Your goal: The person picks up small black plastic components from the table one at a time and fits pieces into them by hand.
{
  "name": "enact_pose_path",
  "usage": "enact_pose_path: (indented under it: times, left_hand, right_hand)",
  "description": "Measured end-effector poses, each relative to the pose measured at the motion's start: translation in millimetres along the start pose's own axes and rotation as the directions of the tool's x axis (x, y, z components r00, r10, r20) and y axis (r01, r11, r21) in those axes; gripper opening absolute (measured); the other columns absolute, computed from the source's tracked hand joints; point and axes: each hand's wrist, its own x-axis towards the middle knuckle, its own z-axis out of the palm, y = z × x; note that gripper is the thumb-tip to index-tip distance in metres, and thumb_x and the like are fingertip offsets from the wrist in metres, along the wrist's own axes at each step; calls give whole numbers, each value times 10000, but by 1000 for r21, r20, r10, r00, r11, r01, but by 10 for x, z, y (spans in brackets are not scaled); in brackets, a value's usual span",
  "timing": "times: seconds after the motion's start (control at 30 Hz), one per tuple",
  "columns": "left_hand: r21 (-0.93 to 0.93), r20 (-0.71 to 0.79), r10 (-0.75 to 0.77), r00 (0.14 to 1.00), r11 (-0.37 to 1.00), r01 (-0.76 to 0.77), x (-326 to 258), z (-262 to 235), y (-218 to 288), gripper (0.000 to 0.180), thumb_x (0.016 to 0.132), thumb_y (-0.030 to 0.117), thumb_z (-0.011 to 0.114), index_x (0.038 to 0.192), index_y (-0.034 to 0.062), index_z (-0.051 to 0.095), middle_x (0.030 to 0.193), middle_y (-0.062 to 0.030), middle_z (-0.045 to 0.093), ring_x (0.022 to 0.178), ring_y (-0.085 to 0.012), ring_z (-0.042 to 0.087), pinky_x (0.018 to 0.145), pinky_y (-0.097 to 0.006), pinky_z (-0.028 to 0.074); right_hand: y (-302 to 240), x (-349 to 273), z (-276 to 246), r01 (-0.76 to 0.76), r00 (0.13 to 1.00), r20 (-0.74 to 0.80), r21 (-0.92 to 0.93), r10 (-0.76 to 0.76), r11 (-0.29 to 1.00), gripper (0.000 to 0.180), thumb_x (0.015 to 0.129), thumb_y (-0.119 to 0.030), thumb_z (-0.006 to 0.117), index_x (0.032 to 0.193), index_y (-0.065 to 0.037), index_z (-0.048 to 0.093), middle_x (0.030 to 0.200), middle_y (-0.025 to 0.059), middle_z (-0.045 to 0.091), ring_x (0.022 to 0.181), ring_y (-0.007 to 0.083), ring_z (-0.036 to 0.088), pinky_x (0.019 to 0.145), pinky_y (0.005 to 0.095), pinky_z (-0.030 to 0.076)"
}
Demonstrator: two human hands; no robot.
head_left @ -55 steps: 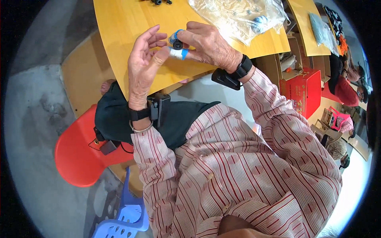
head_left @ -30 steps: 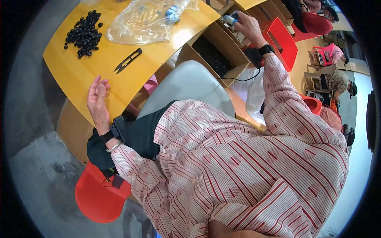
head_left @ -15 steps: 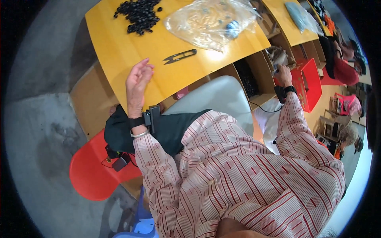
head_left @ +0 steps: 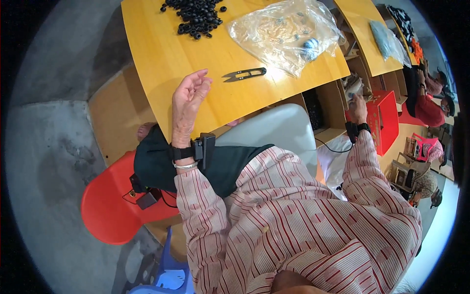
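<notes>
My left hand (head_left: 190, 105) hovers over or rests at the table's near left edge, fingers loosely bent and apart, nothing in it. Thread snips (head_left: 244, 74) lie on the yellow table to its right. My right hand (head_left: 359, 109) reaches out to the right, to a cardboard compartment beside a red box. Its fingers are closed on a crumpled, translucent plastic bag (head_left: 353, 84), though the fingertips are partly hidden. Small black ring-like pieces (head_left: 198, 19) are heaped at the table's far side. A large clear plastic bag (head_left: 279, 36) lies right of them, with a blue-and-white ball-shaped item (head_left: 310, 49) at it.
A grey chair back (head_left: 274, 130) stands against the table's near edge. The red box (head_left: 383, 120) sits right of my right hand; an open carton (head_left: 325, 110) with dark contents is left of it. A red chair (head_left: 110, 201) stands at lower left. Other people (head_left: 431, 108) sit far right.
The view has shifted, so the table and its things appear farther right and slightly lower. Both hands keep nearly the same places relative to the table and the red box.
</notes>
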Motion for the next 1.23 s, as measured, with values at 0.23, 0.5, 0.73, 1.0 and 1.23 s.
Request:
enact_pose_path:
  times: [0.23,0.5,0.73,1.0,1.23]
  left_hand:
    - [29,-86,4,996,1000,-1,53,-28,0,336,889,197,593,1158,2,549,981,-67,619,853,-103,553,769,-225,438]
    - [74,-148,40,988,997,-29,97,-57,29,300,883,183,588,1134,19,570,961,-64,638,844,-109,583,717,-226,454]
    - [70,-151,39,988,997,-29,86,-43,49,305,886,206,583,1135,31,572,957,-59,635,826,-105,576,706,-228,451]
    - [53,-172,-5,985,999,14,134,-30,84,339,874,187,588,1153,-1,549,962,-75,625,797,-101,555,694,-221,431]
    - [77,-164,19,986,997,-7,187,-6,53,316,901,207,582,1159,25,561,940,-55,631,776,-83,542,685,-207,429]
  right_hand:
    - [-1273,690,-817,-33,904,-416,153,95,988,277,782,-72,546,1058,-59,569,1002,155,617,933,325,590,783,403,474]
    - [-3387,1370,-1166,657,754,-445,511,-483,554,492,692,33,629,1158,-100,539,958,86,612,906,261,599,789,346,488]
    - [-4527,1637,-1067,733,675,-400,459,-621,501,301,776,-114,639,1049,-77,519,928,85,609,905,289,560,759,394,474]
    - [-4774,1686,-937,713,696,-342,228,-631,663,283,688,-110,607,953,-67,518,853,81,591,871,281,552,730,389,479]
    - [-4771,1693,-952,673,739,-247,243,-626,699,314,701,-175,627,992,-92,543,873,68,598,905,275,545,749,379,476]
